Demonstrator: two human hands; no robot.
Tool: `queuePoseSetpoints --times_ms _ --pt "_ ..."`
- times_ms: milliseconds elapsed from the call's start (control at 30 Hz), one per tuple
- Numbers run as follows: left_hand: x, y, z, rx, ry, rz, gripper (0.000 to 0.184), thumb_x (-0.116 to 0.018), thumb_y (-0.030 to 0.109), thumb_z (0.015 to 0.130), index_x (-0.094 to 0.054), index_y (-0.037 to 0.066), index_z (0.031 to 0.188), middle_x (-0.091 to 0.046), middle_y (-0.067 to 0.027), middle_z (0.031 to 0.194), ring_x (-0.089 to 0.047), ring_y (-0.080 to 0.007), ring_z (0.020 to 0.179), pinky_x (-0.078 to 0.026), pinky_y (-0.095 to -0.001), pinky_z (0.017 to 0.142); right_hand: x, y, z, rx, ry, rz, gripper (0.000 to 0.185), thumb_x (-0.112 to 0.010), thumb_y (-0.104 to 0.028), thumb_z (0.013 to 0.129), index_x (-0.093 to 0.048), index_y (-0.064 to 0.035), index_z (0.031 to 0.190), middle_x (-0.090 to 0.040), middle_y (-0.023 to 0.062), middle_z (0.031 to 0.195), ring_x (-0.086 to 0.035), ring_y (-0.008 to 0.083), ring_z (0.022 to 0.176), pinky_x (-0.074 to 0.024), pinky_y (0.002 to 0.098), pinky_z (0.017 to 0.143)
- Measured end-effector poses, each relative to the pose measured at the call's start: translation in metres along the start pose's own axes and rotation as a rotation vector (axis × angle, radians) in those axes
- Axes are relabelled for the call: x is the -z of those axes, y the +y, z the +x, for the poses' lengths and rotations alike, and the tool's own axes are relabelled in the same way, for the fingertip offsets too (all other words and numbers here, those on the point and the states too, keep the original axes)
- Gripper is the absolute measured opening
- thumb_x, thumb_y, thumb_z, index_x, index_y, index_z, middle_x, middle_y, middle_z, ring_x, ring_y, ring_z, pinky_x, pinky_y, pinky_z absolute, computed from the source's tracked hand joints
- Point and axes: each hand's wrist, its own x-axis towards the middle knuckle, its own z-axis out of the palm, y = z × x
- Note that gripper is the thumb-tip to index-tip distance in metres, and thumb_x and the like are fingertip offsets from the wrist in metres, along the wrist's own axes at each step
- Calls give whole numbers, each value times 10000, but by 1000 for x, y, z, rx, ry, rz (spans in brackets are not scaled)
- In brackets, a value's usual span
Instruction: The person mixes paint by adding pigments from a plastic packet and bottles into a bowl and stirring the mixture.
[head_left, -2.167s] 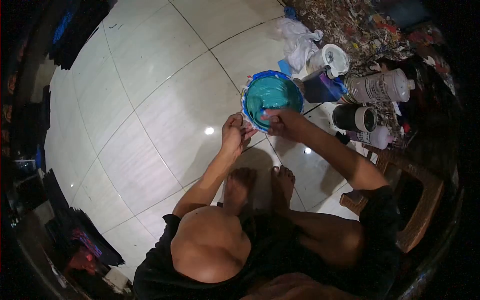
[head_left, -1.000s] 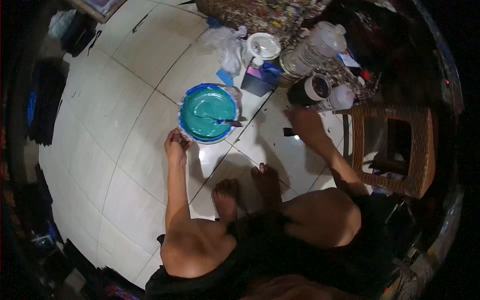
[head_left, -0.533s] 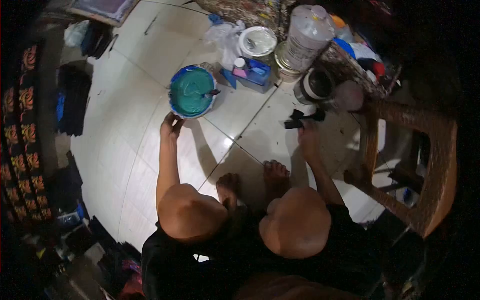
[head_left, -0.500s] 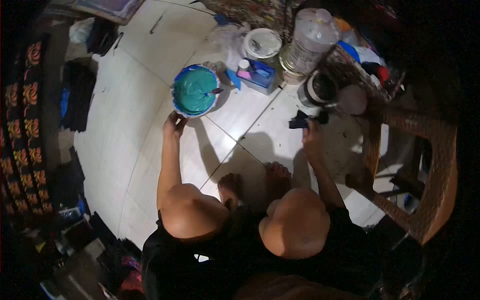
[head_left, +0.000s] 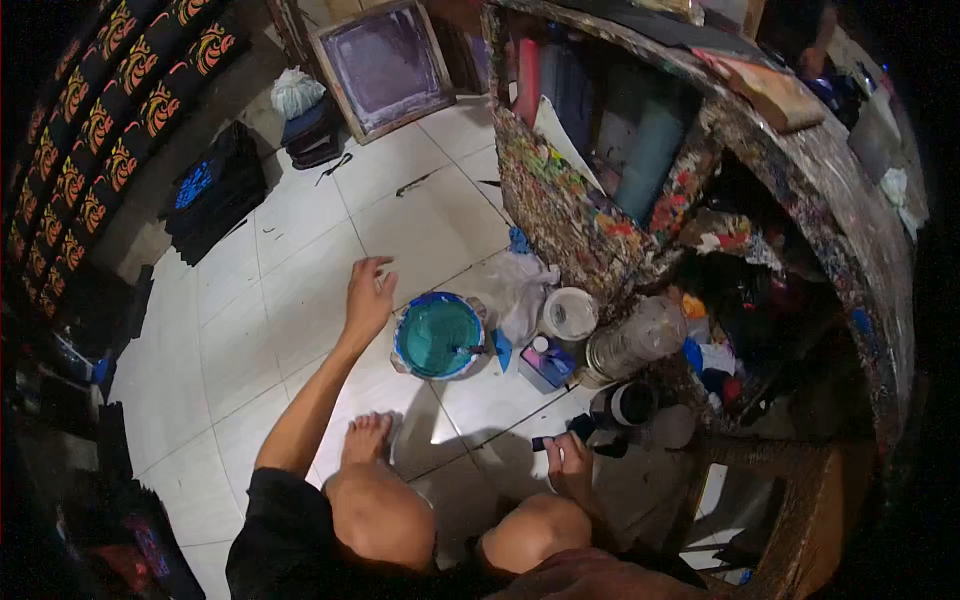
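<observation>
The round bucket [head_left: 438, 336] of teal paint stands on the tiled floor, its rim smeared with blue. A dark-handled tool [head_left: 470, 350] leans in the paint at the right side. Above and left of the bucket, my left hand [head_left: 370, 298] is raised with its fingers apart and holds nothing. My right hand [head_left: 570, 462] is low on the right, its fingers pinched on a small black object [head_left: 543, 443]. More black pieces [head_left: 582, 428] lie just beyond its fingertips.
Right of the bucket are a white tub [head_left: 570, 313], a blue-purple container [head_left: 546, 364], a clear jug [head_left: 640, 335] and a dark jar [head_left: 632, 404]. Behind stands a paint-crusted table frame [head_left: 570, 215]. A brown stool [head_left: 800, 510] is at lower right, a framed screen [head_left: 385, 70] at the top.
My left hand has let go of the bucket's edge and lifted up and left, its fingers spread. The view has tilted up, showing more of the room. My right hand stays by the black pieces.
</observation>
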Motion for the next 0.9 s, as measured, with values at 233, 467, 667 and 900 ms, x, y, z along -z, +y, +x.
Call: queuePoseSetpoints --times_ms 233,467,667,900 --pt "-30 44 82 -228 -224 -240 253 -578 133 894 -577 31 1125 -538 -157 1131 -608 -293 989 -507 -390 841 -6 -62 75 299 -69 -176 176 -677 -67 805 -518 -60 731 -510 116 685 -522 309 616 -399 432 550" --pt "-37 -17 113 -196 -364 -344 251 -588 85 886 -578 30 1131 -539 -150 1136 -621 -272 986 -531 -364 809 6 -112 163 669 -15 -366 233 -672 60 740 -465 -47 735 -463 60 614 -468 254 516 -352 352 452" --pt "-27 -46 224 -286 -332 -413 255 -581 85 899 -571 22 1146 -624 -108 998 -642 -208 861 -528 -326 784 72 -184 271 785 344 -560 159 -633 -7 806 -606 -17 963 -624 148 802 -587 300 702 -459 382 614" --pt "-98 55 458 -275 -490 -1185 232 -539 185 946 -610 66 1132 -656 -37 932 -633 -136 844 -515 -283 729 168 -268 354 663 844 -1593 317 -659 -172 860 -597 -79 1157 -577 142 1175 -500 284 1137 -323 394 989"
